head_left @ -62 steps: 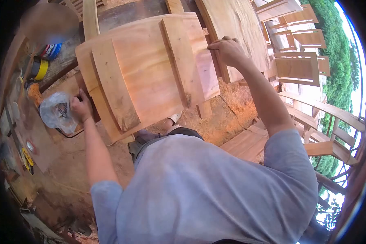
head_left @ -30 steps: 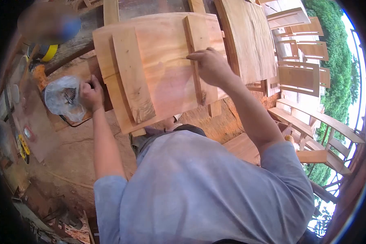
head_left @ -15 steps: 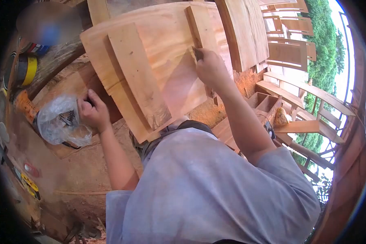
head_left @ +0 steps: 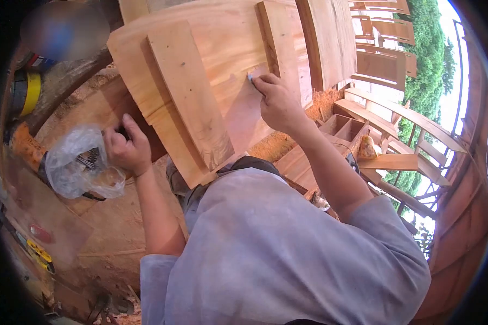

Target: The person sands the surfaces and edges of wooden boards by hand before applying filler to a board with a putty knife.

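Observation:
Curled fingers with a raised thumb form my left hand [head_left: 127, 145], closed at the edge of a clear plastic bag [head_left: 65, 170]. Thin dark screws or nails [head_left: 89, 158] show inside the bag. My right hand [head_left: 281, 103] pinches a small item with a pale bluish tip, too small to name, over a wooden panel [head_left: 228, 49]. Two wooden strips lie across this panel: a left strip [head_left: 187, 92] with dark spots along it, and a right strip [head_left: 281, 40] just beyond my right fingers.
An orange-and-black tool [head_left: 27, 145] lies behind the bag. A yellow-and-black round object [head_left: 31, 93] is farther left, and a yellow tool [head_left: 39, 253] lies lower left. At right are another wooden panel [head_left: 331, 43] and a compartmented wooden box [head_left: 348, 129]. A blurred person is at upper left.
My right hand has moved slightly left and down over the panel, and the bluish tip now shows at its fingers. My left hand and the bag stay nearly in place. The view has shifted slightly.

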`<state>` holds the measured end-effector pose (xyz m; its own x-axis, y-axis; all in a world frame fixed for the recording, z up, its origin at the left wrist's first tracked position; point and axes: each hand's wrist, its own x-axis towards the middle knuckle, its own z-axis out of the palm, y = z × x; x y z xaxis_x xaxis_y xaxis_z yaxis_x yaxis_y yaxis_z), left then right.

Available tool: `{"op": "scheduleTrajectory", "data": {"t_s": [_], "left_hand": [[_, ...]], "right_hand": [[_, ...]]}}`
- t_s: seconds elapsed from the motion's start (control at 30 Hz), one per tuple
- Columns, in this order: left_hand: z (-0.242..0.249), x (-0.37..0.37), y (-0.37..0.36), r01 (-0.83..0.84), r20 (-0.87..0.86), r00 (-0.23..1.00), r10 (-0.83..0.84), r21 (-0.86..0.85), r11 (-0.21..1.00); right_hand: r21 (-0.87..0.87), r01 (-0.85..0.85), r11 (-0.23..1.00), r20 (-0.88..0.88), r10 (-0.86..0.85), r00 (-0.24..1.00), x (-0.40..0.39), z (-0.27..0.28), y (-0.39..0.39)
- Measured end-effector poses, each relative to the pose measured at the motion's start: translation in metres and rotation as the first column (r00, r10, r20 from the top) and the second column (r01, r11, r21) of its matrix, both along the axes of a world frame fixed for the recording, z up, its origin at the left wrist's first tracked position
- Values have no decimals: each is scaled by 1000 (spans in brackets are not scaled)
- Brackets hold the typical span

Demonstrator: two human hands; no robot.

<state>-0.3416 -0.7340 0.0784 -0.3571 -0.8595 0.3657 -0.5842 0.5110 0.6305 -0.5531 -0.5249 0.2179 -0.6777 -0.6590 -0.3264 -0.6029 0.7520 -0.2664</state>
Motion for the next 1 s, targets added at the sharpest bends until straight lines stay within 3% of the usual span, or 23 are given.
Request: {"op": "scheduleTrajectory", "data": {"t_s": [0.1,0.17,0.27,0.4,0.5,0.6,0.67,0.73,0.83,0.9,0.93,1.0], "left_hand": [[-6,3,0,-11,6,1000,11,3,1000],[-5,5,1,-3,-37,999,4,27,1000],[-4,6,1,12,-82,997,-7,59,998],[-6,9,3,14,-62,998,-11,51,999],[-4,11,4,31,-115,993,-23,71,997],[-2,9,4,19,-127,992,-4,118,993],[1,5,2,17,-103,995,-5,119,993],[1,4,4,17,-81,997,-7,119,993],[2,2,3,16,-127,992,0,125,992],[5,2,3,11,-109,994,0,100,995],[5,2,2,5,-112,994,6,92,996],[3,1,3,-14,-131,991,26,88,996]], "right_hand": [[51,-63,997,66,60,996,-12,7,5],[19,345,938,146,-344,928,-29,14,1],[42,480,876,51,-481,875,-56,7,4],[58,605,794,86,-607,790,-61,3,-3],[54,550,833,-3,-551,835,-52,10,-15],[34,481,876,92,-482,871,-64,5,-6],[85,517,852,347,-512,786,-73,13,-9],[97,488,868,364,-487,794,-78,14,-10],[108,347,932,433,-358,827,-84,16,-11],[251,158,955,404,-251,880,-72,32,-28],[242,152,958,403,-242,883,-72,22,-20],[0,-157,988,354,147,924,-77,-7,3]]}}
